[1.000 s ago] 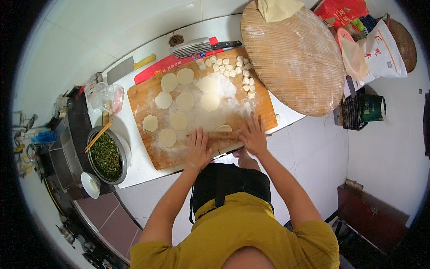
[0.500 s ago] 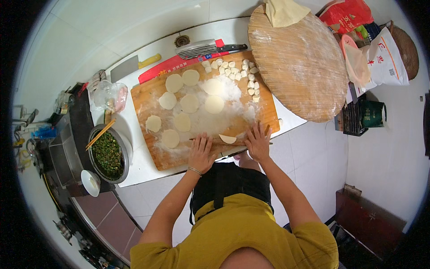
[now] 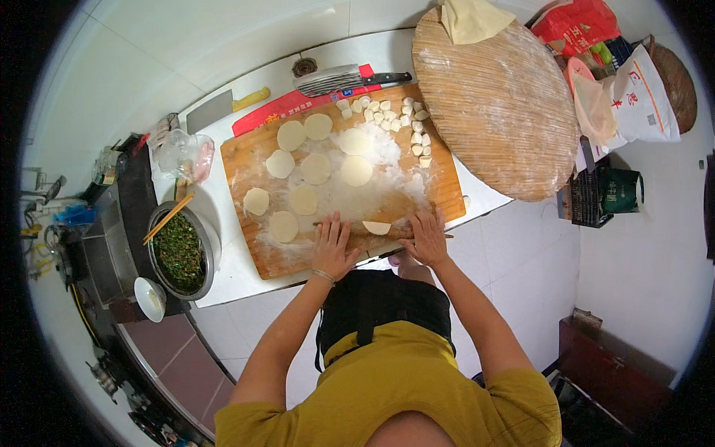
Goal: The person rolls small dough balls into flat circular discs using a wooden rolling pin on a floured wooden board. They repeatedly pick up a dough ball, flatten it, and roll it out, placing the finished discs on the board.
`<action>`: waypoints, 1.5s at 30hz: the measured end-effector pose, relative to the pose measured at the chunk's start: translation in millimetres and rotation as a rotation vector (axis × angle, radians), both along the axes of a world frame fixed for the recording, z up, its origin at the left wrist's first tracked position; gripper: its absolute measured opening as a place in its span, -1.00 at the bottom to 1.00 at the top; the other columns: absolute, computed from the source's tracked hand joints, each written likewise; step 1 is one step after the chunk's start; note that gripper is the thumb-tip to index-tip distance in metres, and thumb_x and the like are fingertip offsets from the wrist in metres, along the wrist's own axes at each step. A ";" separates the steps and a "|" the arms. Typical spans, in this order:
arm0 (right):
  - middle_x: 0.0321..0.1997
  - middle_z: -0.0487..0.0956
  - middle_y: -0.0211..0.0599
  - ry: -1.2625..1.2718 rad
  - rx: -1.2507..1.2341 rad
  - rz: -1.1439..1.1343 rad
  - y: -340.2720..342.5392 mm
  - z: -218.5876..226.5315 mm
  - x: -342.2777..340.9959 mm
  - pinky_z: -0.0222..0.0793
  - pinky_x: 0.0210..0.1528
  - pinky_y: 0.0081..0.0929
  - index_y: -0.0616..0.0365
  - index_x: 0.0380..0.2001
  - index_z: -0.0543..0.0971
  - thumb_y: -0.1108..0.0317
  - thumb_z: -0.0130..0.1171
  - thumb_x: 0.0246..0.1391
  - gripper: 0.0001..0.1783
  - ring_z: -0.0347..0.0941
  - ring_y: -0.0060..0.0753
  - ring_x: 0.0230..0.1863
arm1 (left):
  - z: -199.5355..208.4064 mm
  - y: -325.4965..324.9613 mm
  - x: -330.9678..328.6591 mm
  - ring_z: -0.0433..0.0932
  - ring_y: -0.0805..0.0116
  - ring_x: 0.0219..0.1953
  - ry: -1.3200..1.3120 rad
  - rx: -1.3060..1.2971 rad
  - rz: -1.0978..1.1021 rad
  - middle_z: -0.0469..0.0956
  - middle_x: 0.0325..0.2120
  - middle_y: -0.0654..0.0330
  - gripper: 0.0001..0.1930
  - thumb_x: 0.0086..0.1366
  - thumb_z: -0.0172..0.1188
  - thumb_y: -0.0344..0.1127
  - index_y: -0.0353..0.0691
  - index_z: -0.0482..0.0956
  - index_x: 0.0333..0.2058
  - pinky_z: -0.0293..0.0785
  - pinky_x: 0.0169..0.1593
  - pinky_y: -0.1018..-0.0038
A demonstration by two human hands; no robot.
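Note:
My left hand (image 3: 334,248) lies flat over the left part of a thin wooden rolling pin (image 3: 360,235), its fingers stretched out. Over the pin's right part rests my right hand (image 3: 425,238), fingers likewise extended. Between the hands, a pale dough piece (image 3: 376,227) shows as a half-round beyond the pin; its near side is hidden. Several flat round dough wrappers (image 3: 316,169) are spread across the floured wooden board (image 3: 249,164). Small cut dough lumps (image 3: 385,117) sit at the board's far right, near a heap of loose flour (image 3: 383,153).
At the left stands a metal bowl of chopped green filling (image 3: 179,253), chopsticks (image 3: 167,219) across its rim, beside a white bowl (image 3: 150,299). A cleaver (image 3: 210,112) and a knife (image 3: 328,80) lie behind the board. A round slatted wooden board (image 3: 499,104) overlaps its right corner.
Both hands have shifted slightly along the near edge, the left one a little farther from me. The dough piece between them shows slightly more of its surface.

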State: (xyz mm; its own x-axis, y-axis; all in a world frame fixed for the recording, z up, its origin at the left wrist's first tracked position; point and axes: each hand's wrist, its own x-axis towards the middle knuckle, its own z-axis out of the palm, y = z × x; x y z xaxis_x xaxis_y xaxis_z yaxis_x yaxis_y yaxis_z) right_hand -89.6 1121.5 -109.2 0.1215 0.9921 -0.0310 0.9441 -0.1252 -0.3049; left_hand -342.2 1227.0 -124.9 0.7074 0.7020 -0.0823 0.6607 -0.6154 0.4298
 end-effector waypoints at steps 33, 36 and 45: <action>-0.16 0.55 -0.21 0.096 -0.177 0.069 11.0 24.0 31.7 0.44 -0.23 -0.32 0.05 -0.09 0.49 0.14 0.30 -0.07 -0.53 0.50 -0.12 -0.18 | -1.0 4.1 13.0 0.23 -0.13 0.22 -0.389 0.089 0.240 0.26 0.19 -0.12 -0.41 0.22 0.12 -0.20 -0.23 0.21 0.19 0.19 0.24 0.11; 0.13 0.40 -0.11 0.032 -0.072 0.122 27.9 11.0 23.1 0.29 0.08 -0.13 0.01 0.03 0.44 0.05 0.25 -0.04 -0.44 0.34 -0.02 0.13 | -6.4 19.2 15.6 0.04 -0.18 0.32 -0.036 0.062 0.072 0.04 0.32 -0.08 -0.32 0.26 0.06 -0.14 -0.21 0.07 0.30 -0.03 0.34 0.04; 0.43 0.04 -0.04 -0.165 0.016 -0.058 35.1 -1.9 17.9 -0.17 0.34 0.22 -0.12 0.34 0.15 -0.07 0.06 0.08 -0.22 -0.08 0.12 0.42 | -12.2 37.1 18.7 -0.05 -0.14 0.37 -0.051 0.038 0.028 -0.04 0.35 -0.06 -0.21 0.22 0.09 -0.05 -0.19 -0.01 0.34 -0.12 0.36 -0.04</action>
State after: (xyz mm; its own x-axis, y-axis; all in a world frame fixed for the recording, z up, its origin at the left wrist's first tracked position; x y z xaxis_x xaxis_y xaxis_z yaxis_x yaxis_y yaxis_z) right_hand -71.7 1156.6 -111.1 0.1805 0.9835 0.0102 0.9729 -0.1770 -0.1488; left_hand -323.5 1264.2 -137.1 0.6901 0.7235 -0.0200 0.6559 -0.6135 0.4398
